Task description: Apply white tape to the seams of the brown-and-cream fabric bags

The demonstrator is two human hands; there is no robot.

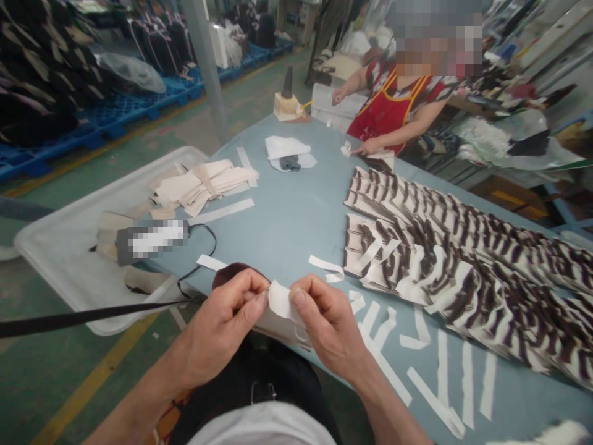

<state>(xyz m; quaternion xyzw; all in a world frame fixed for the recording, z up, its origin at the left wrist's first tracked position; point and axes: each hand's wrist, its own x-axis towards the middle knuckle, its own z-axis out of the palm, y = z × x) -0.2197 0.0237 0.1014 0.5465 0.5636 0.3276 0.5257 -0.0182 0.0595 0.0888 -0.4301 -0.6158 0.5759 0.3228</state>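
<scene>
A short white strip (280,301) is stretched between my two hands at the table's near edge. My left hand (231,312) pinches its left end between thumb and forefinger. My right hand (328,321) has its thumb pressed on the other end, fingers curled behind. Dark brown fabric (238,269) shows behind my left fingers; whether that hand grips it too, I cannot tell. Below the strip, a pale piece (278,324) hangs at the table edge, partly hidden by my hands. A loose white strip (327,267) lies just beyond my right hand.
Long rows of overlapping cream and brown fabric pieces (417,259) cover the table's right side, with several white strips around them. A bundle of cream pieces (204,185) lies left, beside a white plastic tub (60,228). Across the table, a person in a red apron (386,114) handles pieces.
</scene>
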